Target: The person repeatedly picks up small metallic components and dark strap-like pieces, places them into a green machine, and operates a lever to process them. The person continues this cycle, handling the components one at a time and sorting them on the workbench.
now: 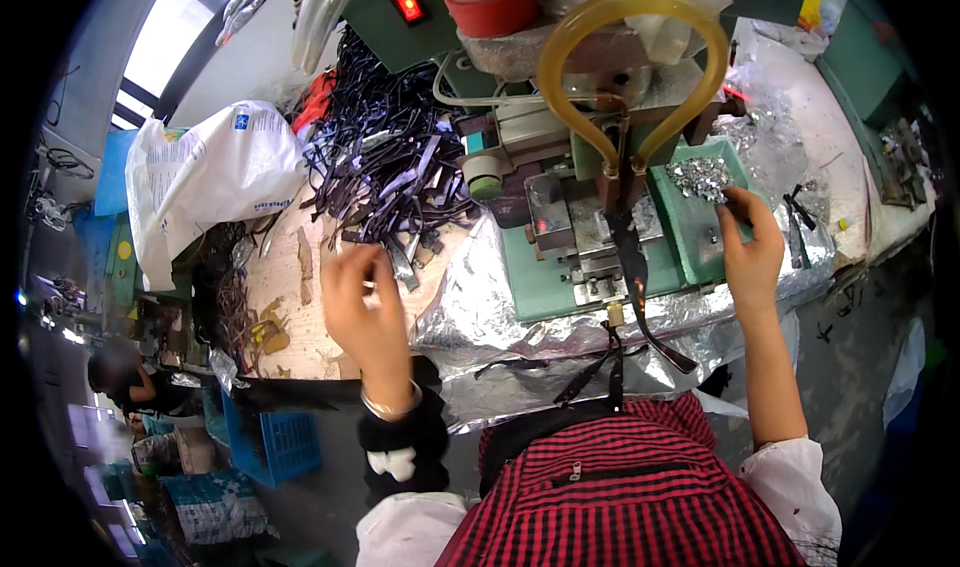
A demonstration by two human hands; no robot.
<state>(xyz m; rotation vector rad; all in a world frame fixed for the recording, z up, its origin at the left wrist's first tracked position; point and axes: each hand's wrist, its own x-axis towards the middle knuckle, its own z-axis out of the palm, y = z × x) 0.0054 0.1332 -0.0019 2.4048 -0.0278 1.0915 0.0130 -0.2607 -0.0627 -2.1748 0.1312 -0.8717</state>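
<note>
Straps [395, 167] lay heaped in the upper middle of the frame beside the green machine [600, 237], where the left hand [365, 307], fingers loosely spread, did best lifting one alone, while the right hand [750, 247] pinched narrowly at small silver pieces [703, 175].

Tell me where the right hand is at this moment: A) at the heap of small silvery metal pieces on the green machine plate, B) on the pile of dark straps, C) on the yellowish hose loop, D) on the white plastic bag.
A: the right hand has its fingertips at the edge of the heap of small silvery metal pieces on the green machine plate, while the left hand is over by the pile of dark straps.
</note>
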